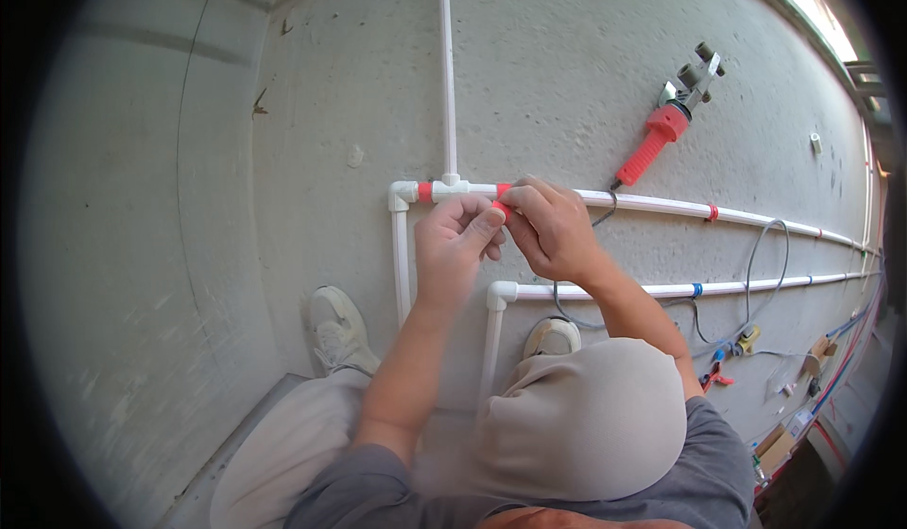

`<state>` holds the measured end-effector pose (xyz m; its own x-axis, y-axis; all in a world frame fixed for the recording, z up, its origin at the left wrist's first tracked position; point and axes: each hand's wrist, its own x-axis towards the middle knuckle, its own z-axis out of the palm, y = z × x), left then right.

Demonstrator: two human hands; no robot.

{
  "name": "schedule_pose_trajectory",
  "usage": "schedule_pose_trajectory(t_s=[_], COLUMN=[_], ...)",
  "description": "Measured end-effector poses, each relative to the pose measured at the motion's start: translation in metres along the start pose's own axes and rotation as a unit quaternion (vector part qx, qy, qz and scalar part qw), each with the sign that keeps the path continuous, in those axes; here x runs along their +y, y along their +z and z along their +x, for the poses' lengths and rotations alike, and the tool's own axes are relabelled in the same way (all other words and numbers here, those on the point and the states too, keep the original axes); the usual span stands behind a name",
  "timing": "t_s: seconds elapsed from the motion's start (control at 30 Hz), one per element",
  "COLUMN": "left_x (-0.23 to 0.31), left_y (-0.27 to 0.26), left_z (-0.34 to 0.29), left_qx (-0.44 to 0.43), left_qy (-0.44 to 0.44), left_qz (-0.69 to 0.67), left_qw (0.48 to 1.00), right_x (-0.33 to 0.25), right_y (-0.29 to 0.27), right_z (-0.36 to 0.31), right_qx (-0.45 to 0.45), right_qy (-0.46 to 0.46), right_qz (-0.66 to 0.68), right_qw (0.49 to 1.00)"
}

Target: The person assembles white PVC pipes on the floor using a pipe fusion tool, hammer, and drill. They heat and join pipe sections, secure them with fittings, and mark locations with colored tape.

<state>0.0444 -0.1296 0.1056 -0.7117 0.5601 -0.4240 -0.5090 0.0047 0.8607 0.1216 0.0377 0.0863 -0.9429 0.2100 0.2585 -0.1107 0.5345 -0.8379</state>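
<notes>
My left hand (455, 241) and my right hand (556, 231) meet just below the upper white pipe (652, 204), both with fingers closed. Between the fingertips they pinch a small piece of red tape (501, 211); how much of it sits inside the fingers is hidden. Behind my right fingertips, a red band (504, 190) wraps the pipe. Another red band (425, 192) lies between the white elbow (402, 193) and the white tee (451, 185), from which a pipe (447, 76) runs away from me.
A red-handled pipe fusion welder (657, 137) lies beyond the upper pipe, its grey cable (746, 293) crossing the pipes. Nearer runs a second white pipe (605, 292) with an elbow (502, 293) and a blue band (697, 290). Tools and cardboard (777, 446) lie right. A wall (142, 198) stands left.
</notes>
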Motion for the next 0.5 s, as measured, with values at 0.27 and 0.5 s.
schedule_pose_trajectory(t_s=[0.27, 0.5], left_x=[0.002, -0.004], left_y=[0.002, -0.004], left_z=[-0.006, -0.004], left_qx=[-0.075, -0.083], left_qy=[0.073, 0.096], left_qz=[-0.16, -0.151], left_qw=[0.982, 0.98], right_x=[-0.019, -0.024], right_y=[-0.019, -0.016], right_z=[0.004, 0.002], right_qx=[-0.03, 0.002], right_qy=[0.085, 0.058], right_qz=[0.162, 0.095], right_qw=[0.983, 0.994])
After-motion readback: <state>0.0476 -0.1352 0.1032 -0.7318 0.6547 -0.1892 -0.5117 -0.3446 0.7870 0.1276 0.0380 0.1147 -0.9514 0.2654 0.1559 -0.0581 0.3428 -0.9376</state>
